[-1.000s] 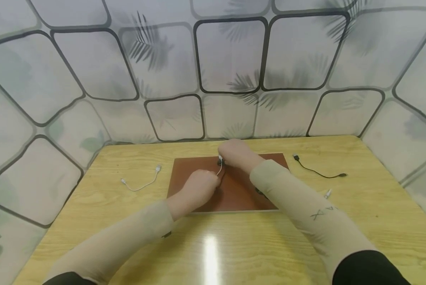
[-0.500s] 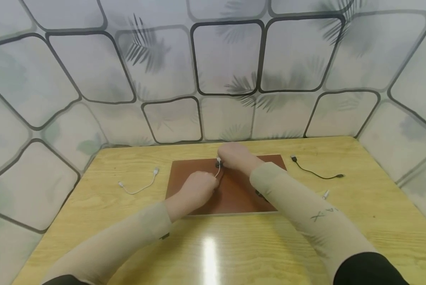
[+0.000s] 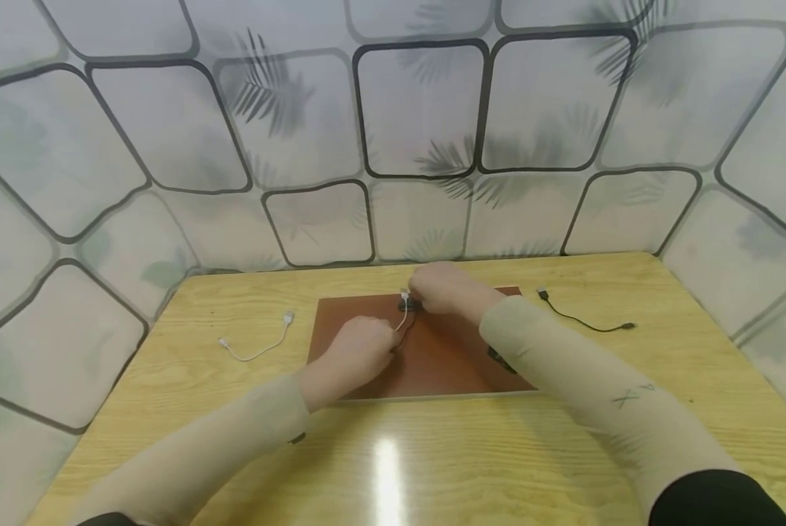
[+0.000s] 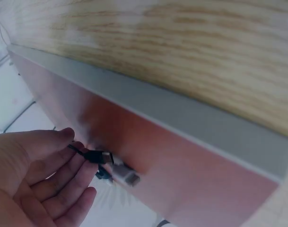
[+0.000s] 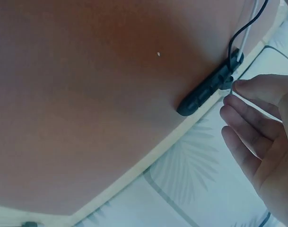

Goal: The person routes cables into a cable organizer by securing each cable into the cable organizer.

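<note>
A black cable holder (image 5: 207,87) lies at the far edge of a reddish-brown board (image 3: 432,365). A white cable (image 3: 402,318) and a black cable (image 5: 232,42) run from the holder toward my left hand (image 3: 361,347). That hand holds the black cable just behind its USB plug (image 4: 99,156), thumb against fingers. A white USB plug (image 4: 129,176) sits beside it; whether the fingers grip its cable too is unclear. At the holder's far side, my right hand (image 3: 442,286) pinches the black cable's other end, near a small black connector (image 5: 226,84).
Left of the board lies a loose white cable (image 3: 261,353); right of it, a loose black cable (image 3: 584,317). Another dark object (image 3: 501,359) on the board is partly covered by the right sleeve (image 3: 584,387). A patterned curtain (image 3: 419,219) stands behind the table (image 3: 465,460).
My right hand and forearm have shifted slightly right, showing more of the holder and the dark object. The left hand has drawn slightly left and still holds the cable.
</note>
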Tool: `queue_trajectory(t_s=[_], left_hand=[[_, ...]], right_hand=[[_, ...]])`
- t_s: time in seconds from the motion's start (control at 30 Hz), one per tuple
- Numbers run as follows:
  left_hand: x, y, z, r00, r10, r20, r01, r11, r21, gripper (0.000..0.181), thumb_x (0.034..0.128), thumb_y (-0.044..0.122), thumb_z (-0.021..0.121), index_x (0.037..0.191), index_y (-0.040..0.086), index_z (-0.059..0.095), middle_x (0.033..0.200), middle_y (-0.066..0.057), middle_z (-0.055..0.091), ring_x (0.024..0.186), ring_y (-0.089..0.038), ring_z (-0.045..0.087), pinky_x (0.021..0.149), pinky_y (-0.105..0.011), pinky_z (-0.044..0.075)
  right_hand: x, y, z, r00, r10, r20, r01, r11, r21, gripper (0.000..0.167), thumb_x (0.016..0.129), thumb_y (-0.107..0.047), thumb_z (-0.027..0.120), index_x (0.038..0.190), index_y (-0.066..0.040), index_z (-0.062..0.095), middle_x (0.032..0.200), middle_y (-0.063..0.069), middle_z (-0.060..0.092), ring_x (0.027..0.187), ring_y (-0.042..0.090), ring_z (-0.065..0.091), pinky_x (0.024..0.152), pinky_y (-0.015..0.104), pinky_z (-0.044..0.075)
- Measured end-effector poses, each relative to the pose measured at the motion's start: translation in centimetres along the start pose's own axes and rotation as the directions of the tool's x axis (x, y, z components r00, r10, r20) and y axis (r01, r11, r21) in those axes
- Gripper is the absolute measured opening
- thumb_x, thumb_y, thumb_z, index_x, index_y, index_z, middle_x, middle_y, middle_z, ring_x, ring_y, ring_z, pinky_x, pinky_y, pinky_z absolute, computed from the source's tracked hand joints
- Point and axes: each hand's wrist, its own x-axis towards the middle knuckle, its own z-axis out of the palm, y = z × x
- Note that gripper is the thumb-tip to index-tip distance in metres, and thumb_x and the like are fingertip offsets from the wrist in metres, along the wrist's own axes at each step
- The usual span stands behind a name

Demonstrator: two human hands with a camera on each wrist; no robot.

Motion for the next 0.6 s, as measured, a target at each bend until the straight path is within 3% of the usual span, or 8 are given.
queue_trajectory(t_s=[0.33,0.6], left_hand=[[-0.7,-1.0,-1.0,0.998,-0.056,0.022,0.056,0.998,-0.015,0.028,0.0859,0.014,0.083,0.066,0.012,0.063,0.069,-0.002,0.067,0.065,-0.023,0.065,0.064,-0.041,0.055],[-1.9,-1.9,-1.6,0.997,-0.070,0.013,0.069,0.997,0.030,0.030,0.0890,0.005,0.075,0.064,0.013,0.060,0.065,-0.002,0.062,0.060,-0.020,0.059,0.056,-0.038,0.051]], right_hand=[[-0.9,0.0,-0.9,1.000,0.012,-0.012,-0.012,1.000,-0.025,0.016,0.103,-0.007,0.064,0.091,-0.014,0.073,0.095,0.003,0.073,0.080,0.018,0.064,0.072,0.037,0.056],[-0.9,-0.9,-1.6,0.999,-0.036,-0.005,0.036,0.998,-0.058,0.018,0.101,-0.001,0.062,0.094,-0.012,0.075,0.096,0.005,0.069,0.081,0.018,0.058,0.072,0.038,0.052]])
